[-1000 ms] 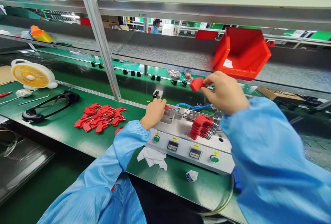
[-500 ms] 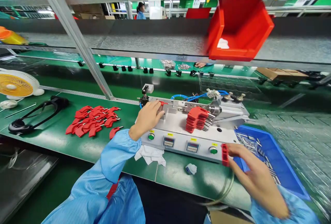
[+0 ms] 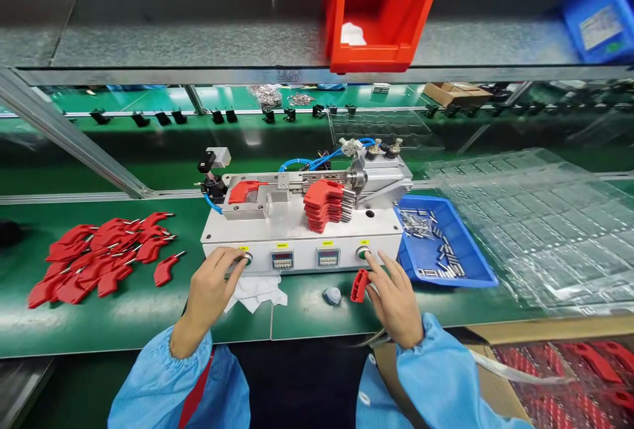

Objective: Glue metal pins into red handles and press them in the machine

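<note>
My left hand reaches to the left green button on the front of a metal bench machine, fingertips touching it, holding nothing. My right hand has a fingertip at the right green button. A red plastic handle is held by its thumb and lower fingers. Another red handle lies in the machine's fixture, in line with a thin red-tipped rod. A stack of red handles with metal shafts rests on the machine's top.
Red handles with metal tips are piled at left. A blue tray of metal parts stands right of the machine. White cloth and a small grey-blue lump lie in front. A red bin sits on the overhead shelf.
My left hand has left the fixture, where a red handle now shows, and come down to the left button. My right hand, still with its red handle, has moved to the right button.
</note>
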Demonstrator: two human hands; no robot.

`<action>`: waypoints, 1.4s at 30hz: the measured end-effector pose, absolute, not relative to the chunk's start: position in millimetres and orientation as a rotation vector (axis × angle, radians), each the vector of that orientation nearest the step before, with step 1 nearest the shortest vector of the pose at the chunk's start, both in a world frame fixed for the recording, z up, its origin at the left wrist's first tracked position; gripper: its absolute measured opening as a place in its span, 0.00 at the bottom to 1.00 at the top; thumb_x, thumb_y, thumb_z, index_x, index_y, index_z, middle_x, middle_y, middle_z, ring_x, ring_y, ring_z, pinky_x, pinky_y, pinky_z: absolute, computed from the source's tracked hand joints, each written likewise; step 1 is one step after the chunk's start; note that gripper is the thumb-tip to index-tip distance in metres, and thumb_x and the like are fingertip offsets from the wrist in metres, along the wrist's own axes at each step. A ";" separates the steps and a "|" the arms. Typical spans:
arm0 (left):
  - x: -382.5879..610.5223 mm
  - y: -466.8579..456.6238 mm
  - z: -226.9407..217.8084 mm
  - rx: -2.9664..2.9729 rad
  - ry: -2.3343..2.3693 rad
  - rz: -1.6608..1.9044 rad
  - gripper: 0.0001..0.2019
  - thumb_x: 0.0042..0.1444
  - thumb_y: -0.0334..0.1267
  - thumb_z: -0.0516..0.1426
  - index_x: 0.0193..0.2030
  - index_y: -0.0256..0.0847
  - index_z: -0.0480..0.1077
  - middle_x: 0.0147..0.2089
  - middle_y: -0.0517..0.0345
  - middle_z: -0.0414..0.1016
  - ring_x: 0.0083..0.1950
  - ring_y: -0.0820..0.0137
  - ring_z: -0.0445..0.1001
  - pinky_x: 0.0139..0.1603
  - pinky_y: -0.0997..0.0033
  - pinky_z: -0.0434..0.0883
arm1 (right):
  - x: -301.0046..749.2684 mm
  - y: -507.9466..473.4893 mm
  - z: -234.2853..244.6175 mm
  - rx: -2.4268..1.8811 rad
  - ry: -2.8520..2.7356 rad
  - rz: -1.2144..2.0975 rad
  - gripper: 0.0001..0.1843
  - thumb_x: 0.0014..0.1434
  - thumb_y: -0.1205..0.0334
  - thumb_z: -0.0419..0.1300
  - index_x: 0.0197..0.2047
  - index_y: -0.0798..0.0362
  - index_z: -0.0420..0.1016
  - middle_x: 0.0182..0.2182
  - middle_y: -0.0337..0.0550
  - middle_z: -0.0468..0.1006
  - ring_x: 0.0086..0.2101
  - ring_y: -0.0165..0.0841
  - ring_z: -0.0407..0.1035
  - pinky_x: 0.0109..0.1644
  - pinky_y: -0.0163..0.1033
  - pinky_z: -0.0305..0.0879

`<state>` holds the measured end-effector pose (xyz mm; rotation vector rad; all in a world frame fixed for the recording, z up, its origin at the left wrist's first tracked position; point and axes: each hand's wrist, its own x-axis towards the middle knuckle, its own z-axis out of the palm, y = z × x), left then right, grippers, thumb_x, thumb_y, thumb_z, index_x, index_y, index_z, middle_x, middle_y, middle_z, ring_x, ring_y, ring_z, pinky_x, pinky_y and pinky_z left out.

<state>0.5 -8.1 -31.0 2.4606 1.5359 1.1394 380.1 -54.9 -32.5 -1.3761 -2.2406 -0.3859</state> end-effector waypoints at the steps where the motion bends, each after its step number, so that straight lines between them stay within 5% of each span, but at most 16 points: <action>1: 0.5 -7.2 -30.0 2.463 1.549 1.122 0.05 0.72 0.36 0.56 0.49 0.39 0.72 0.44 0.54 0.76 0.44 0.67 0.75 0.50 0.69 0.70 | 377.7 -55.1 -34.2 -1.406 -2.237 -0.399 0.08 0.69 0.69 0.56 0.46 0.54 0.76 0.61 0.51 0.76 0.69 0.45 0.63 0.67 0.55 0.70; 9: 5.9 -10.8 -32.2 2.376 1.654 1.150 0.07 0.73 0.39 0.54 0.48 0.40 0.71 0.44 0.54 0.75 0.45 0.65 0.75 0.48 0.66 0.70 | 368.2 -59.8 -25.0 -1.499 -2.245 -0.329 0.09 0.69 0.70 0.54 0.46 0.53 0.75 0.61 0.52 0.76 0.63 0.46 0.70 0.64 0.56 0.71; 17: 11.2 -21.7 -32.3 2.269 1.699 1.160 0.13 0.73 0.44 0.52 0.55 0.40 0.72 0.49 0.50 0.75 0.48 0.61 0.76 0.51 0.61 0.71 | 365.4 -10.7 89.1 -1.261 -2.079 0.147 0.08 0.71 0.58 0.55 0.47 0.51 0.73 0.41 0.49 0.81 0.41 0.37 0.77 0.48 0.42 0.75; 24: 3.1 -32.2 -35.0 2.279 1.646 1.185 0.13 0.73 0.43 0.53 0.56 0.42 0.72 0.51 0.52 0.78 0.51 0.61 0.76 0.53 0.60 0.72 | 331.9 82.3 145.6 -1.345 -2.233 0.169 0.08 0.65 0.58 0.59 0.42 0.54 0.74 0.38 0.47 0.81 0.41 0.37 0.74 0.48 0.41 0.68; 31: -4.3 -41.4 -39.2 2.227 1.655 1.217 0.10 0.72 0.41 0.54 0.54 0.43 0.72 0.50 0.53 0.78 0.51 0.61 0.76 0.54 0.60 0.71 | 321.3 99.4 142.3 -1.502 -2.372 0.221 0.09 0.65 0.62 0.59 0.47 0.54 0.75 0.43 0.49 0.82 0.45 0.41 0.76 0.50 0.44 0.69; 37: 12.4 -36.8 -23.7 2.193 1.581 1.388 0.09 0.72 0.37 0.55 0.54 0.43 0.72 0.49 0.53 0.77 0.52 0.64 0.76 0.54 0.64 0.72 | 339.0 82.2 118.3 -1.346 -2.218 0.305 0.28 0.63 0.58 0.62 0.65 0.54 0.65 0.54 0.53 0.79 0.52 0.43 0.76 0.56 0.49 0.74; 42: 41.5 -24.1 -8.5 2.062 1.465 1.424 0.14 0.71 0.41 0.56 0.60 0.42 0.68 0.54 0.51 0.77 0.55 0.64 0.77 0.57 0.63 0.74 | 349.4 61.3 75.2 -1.306 -2.058 0.401 0.33 0.64 0.54 0.61 0.68 0.54 0.60 0.59 0.57 0.75 0.56 0.44 0.74 0.56 0.50 0.76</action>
